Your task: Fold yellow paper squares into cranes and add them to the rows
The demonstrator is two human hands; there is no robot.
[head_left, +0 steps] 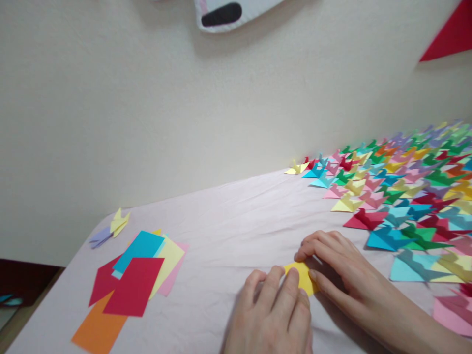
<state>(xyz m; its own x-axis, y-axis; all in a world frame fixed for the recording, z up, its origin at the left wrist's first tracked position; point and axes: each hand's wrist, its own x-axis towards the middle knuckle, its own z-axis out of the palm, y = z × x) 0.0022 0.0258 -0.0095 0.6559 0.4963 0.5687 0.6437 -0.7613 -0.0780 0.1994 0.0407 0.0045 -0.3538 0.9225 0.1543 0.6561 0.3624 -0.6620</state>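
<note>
A small yellow origami paper lies on the sheet-covered surface, partly hidden by fingers. My left hand presses its bent fingertips on the paper's left part. From the right, my right hand holds the paper's edge, with the thumb near the lower corner and the curled fingers at the upper one. How the paper is folded under the fingers I cannot make out.
Many folded paper cranes in several colours stand in rows on the right. Loose paper squares overlap on the left. Behind them lie a yellow folded piece and a purple one. A pale wall borders the pinkish sheet.
</note>
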